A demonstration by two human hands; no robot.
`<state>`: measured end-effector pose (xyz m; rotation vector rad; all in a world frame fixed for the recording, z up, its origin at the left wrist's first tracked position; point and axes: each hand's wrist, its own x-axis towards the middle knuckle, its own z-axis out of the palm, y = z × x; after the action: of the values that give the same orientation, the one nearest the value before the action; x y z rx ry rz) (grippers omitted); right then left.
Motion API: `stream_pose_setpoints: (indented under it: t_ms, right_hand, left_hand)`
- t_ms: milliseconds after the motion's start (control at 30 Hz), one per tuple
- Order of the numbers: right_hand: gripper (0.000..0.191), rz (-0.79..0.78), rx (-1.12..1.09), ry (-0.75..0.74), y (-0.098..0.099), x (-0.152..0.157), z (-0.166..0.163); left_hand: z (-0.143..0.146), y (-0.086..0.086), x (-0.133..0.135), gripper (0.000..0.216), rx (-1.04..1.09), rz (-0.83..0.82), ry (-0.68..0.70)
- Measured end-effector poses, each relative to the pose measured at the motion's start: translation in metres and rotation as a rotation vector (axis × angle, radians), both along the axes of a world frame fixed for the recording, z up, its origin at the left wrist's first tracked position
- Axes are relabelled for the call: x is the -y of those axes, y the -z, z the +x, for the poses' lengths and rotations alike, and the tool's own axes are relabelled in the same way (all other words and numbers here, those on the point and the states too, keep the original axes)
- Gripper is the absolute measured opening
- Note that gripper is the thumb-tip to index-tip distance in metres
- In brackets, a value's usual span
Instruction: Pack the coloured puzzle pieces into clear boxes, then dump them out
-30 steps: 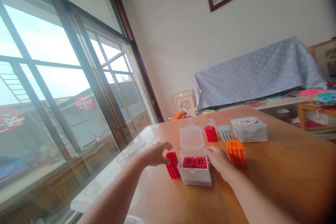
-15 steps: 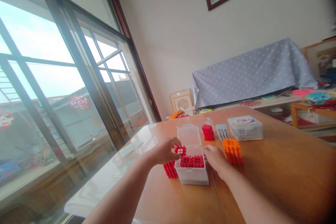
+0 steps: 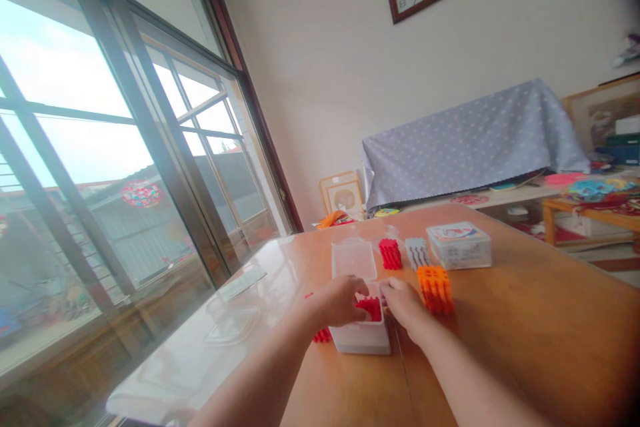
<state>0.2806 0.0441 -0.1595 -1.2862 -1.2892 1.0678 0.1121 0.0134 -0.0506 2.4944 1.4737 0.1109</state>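
A small clear plastic box (image 3: 360, 340) with its lid (image 3: 353, 258) hinged open stands on the wooden table (image 3: 525, 333). Red lattice blocks (image 3: 371, 307) lie inside it. My left hand (image 3: 340, 300) is over the box's left part, fingers curled down onto the red blocks; what it holds is hidden. My right hand (image 3: 403, 303) rests against the box's right side, fingers closed on its edge. A few red blocks (image 3: 321, 335) remain on the table left of the box, mostly hidden by my left wrist.
An orange block stack (image 3: 436, 288) stands right of my right hand. Behind it are a red stack (image 3: 390, 253), a grey-white stack (image 3: 417, 252) and a closed clear box (image 3: 459, 245). Large windows run along the left; the table's left edge is glossy.
My left hand lifted a red block from the stack left of the box, carried it over the box and lowered it inside. The right hand stayed at the box's side.
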Motion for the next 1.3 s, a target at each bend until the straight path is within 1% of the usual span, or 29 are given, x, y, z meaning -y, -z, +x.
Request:
stream_pose_setpoints:
  t_ms: [133,300,400,567,667,767,933,1067,1167,1233,1300]
  right_hand:
    - [0.018,-0.001,-0.005,0.007,-0.002,0.001,0.000]
    - [0.018,0.005,-0.010,0.005,-0.003,0.001,0.000]
    - [0.019,0.001,0.001,0.007,-0.003,0.001,0.000]
    - [0.019,-0.002,0.019,0.013,-0.002,-0.001,0.000]
    - [0.021,0.014,0.028,0.023,0.000,-0.002,0.000]
    - [0.022,0.022,0.037,0.029,0.003,-0.004,-0.001]
    - [0.023,0.026,0.027,0.012,0.011,-0.009,-0.001]
    - [0.025,0.036,0.005,0.019,0.022,-0.017,-0.004]
    - [0.025,0.045,-0.011,0.019,0.029,-0.023,-0.006]
    - [0.025,0.057,-0.017,0.010,0.032,-0.025,-0.007]
    - [0.026,0.060,-0.020,0.006,0.035,-0.026,-0.007]
  left_hand:
    - [0.001,-0.001,0.004,0.030,0.004,0.028,0.038]
    - [0.005,-0.001,0.006,0.037,-0.024,-0.052,0.074]
    - [0.006,0.002,0.004,0.037,-0.055,-0.046,0.065]
    - [0.001,0.002,0.002,0.039,0.027,-0.051,0.018]
    - [-0.010,-0.002,0.003,0.040,0.111,-0.035,-0.014]
    - [-0.025,-0.007,0.002,0.038,0.174,0.017,-0.044]
    - [-0.053,-0.016,-0.001,0.035,0.214,0.076,-0.045]
    - [-0.077,-0.028,0.004,0.031,0.227,0.111,-0.107]
    - [-0.094,-0.033,0.010,0.039,0.194,0.079,-0.136]
    - [-0.102,-0.031,0.013,0.047,0.171,0.046,-0.138]
    - [-0.106,-0.026,0.014,0.053,0.161,0.032,-0.139]
